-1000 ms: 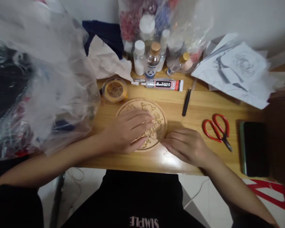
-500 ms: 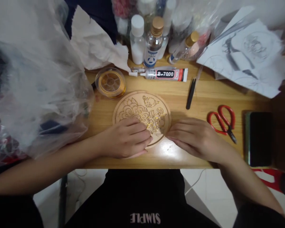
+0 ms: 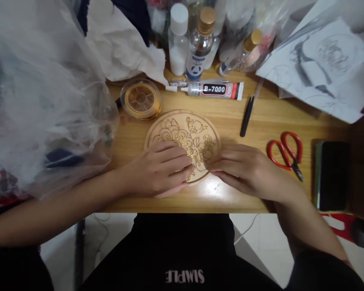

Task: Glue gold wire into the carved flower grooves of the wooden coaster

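Note:
A round wooden board (image 3: 182, 117), carved with flowers and a bird and partly outlined in gold wire (image 3: 197, 155), lies near the table's front edge. My left hand (image 3: 166, 169) rests over its lower left part, fingers bent together on the surface and thumb along the near edge, gripping the board. It covers part of the flower pattern. At the right rim my right hand (image 3: 242, 171) is closed in a pinch, its fingertips touching or just above the board. Whatever is between those fingertips is too fine to make out.
Behind the board are a spool of gold wire (image 3: 142, 99) and a B-7000 glue tube (image 3: 212, 89). Bottles (image 3: 198, 48) stand at the back. Tweezers (image 3: 247, 117), red-handled cutters (image 3: 286, 151) and a phone (image 3: 332, 176) lie right; a plastic bag (image 3: 54, 109) fills the left.
The camera view has shifted slightly, so the objects behind appear higher. My right hand has moved a little left, its fingertips now over the board's right rim. My left hand keeps its place.

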Motion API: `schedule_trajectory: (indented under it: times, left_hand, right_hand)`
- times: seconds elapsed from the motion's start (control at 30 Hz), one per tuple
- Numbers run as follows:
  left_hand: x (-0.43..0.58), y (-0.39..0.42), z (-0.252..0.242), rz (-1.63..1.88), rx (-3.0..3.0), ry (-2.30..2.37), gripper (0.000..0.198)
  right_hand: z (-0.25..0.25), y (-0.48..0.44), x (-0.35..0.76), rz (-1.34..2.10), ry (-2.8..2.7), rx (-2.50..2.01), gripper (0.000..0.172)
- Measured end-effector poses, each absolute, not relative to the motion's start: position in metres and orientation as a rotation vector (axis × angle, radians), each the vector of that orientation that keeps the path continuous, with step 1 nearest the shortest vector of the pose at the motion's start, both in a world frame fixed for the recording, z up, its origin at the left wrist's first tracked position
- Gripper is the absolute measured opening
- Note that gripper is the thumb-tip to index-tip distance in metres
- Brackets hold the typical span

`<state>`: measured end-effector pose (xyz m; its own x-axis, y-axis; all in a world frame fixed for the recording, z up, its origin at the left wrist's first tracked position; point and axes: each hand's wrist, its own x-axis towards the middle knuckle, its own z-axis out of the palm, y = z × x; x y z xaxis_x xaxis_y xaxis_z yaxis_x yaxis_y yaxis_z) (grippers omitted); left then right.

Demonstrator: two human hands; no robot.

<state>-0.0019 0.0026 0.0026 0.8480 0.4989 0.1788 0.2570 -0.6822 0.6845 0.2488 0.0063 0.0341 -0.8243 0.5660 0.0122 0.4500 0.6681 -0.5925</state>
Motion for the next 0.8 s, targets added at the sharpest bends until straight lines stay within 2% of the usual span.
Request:
schedule_trajectory:
  times: [0.33, 0.53, 0.7, 0.8]
  left_hand:
    - [-0.0006, 0.0023, 0.0025, 0.484, 1.990, 0.660, 0.024]
    - [-0.0006, 0.0012, 0.0021, 0.526, 2.126, 0.622, 0.022]
    - [-0.0006, -0.0010, 0.0001, 0.501, 2.618, 0.568, 0.021]
    - [-0.0002, -0.0017, 0.0002, 0.508, 2.718, 0.570, 0.021]
  right_hand:
    - [0.0350, 0.0041, 0.2476, 0.893, -2.674, -0.849, 0.020]
    - [0.0348, 0.0033, 0.2476, 0.878, -2.687, -0.848, 0.020]
    - [0.0367, 0.0022, 0.2482, 0.890, -2.705, -0.856, 0.022]
    - [0.0376, 0.0013, 0.2486, 0.890, -2.709, -0.857, 0.022]
